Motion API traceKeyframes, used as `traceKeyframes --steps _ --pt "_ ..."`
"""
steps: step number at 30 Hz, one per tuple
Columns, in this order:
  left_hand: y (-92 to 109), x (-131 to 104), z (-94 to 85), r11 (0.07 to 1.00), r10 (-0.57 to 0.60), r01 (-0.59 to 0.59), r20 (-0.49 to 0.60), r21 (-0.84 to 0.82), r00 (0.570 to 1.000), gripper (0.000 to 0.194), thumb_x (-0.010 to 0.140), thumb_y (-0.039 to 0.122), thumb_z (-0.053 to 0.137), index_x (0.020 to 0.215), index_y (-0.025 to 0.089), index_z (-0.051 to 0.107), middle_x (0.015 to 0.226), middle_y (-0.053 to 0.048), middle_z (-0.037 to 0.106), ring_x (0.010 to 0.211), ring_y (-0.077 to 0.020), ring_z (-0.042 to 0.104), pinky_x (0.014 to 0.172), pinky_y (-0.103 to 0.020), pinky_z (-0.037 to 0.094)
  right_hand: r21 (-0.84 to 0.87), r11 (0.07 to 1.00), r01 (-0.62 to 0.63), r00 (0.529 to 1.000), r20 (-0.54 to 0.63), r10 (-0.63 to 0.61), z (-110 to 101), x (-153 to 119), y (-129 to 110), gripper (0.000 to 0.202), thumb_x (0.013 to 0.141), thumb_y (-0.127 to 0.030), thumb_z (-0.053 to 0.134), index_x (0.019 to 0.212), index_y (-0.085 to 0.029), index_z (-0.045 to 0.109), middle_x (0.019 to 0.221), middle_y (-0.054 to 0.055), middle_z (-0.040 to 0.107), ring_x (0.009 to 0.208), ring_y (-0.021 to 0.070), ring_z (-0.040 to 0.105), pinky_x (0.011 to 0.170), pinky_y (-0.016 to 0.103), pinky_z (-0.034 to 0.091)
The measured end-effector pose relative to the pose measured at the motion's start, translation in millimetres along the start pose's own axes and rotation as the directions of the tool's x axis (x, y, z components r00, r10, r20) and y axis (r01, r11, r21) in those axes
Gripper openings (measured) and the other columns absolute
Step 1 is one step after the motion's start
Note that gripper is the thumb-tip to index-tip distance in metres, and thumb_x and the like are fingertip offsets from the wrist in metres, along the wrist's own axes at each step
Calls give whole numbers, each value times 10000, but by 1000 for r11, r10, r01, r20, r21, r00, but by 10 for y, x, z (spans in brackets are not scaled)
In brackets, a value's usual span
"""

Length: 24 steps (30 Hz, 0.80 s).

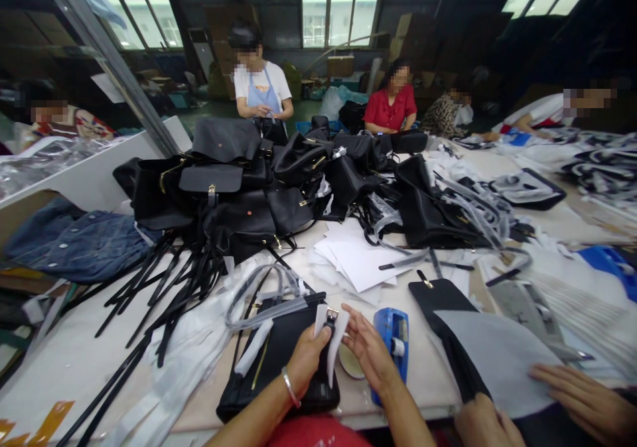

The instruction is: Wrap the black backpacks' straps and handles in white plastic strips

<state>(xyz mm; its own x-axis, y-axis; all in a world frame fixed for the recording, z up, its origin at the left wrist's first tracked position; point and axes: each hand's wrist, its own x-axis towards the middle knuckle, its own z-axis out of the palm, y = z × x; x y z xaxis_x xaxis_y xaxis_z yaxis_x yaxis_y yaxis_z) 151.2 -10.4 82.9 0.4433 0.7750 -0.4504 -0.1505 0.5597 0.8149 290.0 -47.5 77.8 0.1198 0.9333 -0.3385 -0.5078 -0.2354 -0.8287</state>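
Note:
My left hand (307,362), with a silver bracelet at the wrist, pinches a black strap with a metal buckle (332,315). A strip of white wrapping (336,347) lies around the buckle end. Just right of it, my right hand (367,347) has its fingers spread, the fingertips near the strip's edge. Beneath my left hand a black bag (279,361) lies on the table, with a gold zipper and a handle wrapped in clear film. A blue tape dispenser (403,341) stands right of my right hand, and a tape roll (352,361) is partly hidden behind that hand.
At the right, another person's hands (572,384) touch a black bag piece with a grey sheet (497,354). Black bags (243,215) are piled across the back. White paper sheets (358,255), loose black straps (174,281) and a denim garment (74,241) lie around. Several people work beyond.

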Motion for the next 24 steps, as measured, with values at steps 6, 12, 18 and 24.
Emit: traceKeyframes --steps 6,12,18,24 --pt "39 23 -16 995 -14 4 98 100 995 413 712 516 635 856 131 677 569 -14 598 594 -174 543 633 -287 433 -100 995 -9 999 30 13 102 -38 78 440 793 -537 575 1062 -192 625 862 59 661 792 204 615 736 327 485" --pt "90 28 -45 976 27 -66 187 206 982 364 747 497 606 825 148 675 568 -5 585 527 -133 483 571 -250 392 -254 961 111 988 -78 -135 91 37 139 286 779 -454 617 809 -171 596 698 -6 597 687 153 570 678 260 474" --pt "-13 -72 98 1000 -2 -1 129 27 992 492 779 568 535 962 123 636 692 -47 630 556 -137 540 563 -254 424 -281 959 29 988 -135 -69 166 -12 198 323 815 -535 509 757 -220 469 484 -94 380 360 95 369 352 209 338" --pt "30 -124 126 987 66 -70 30 144 997 472 773 539 574 968 116 646 673 -42 638 558 -128 526 545 -226 414 -490 862 131 966 -133 -222 173 -22 126 300 817 -482 530 719 -203 482 588 -63 457 459 91 438 390 187 346"
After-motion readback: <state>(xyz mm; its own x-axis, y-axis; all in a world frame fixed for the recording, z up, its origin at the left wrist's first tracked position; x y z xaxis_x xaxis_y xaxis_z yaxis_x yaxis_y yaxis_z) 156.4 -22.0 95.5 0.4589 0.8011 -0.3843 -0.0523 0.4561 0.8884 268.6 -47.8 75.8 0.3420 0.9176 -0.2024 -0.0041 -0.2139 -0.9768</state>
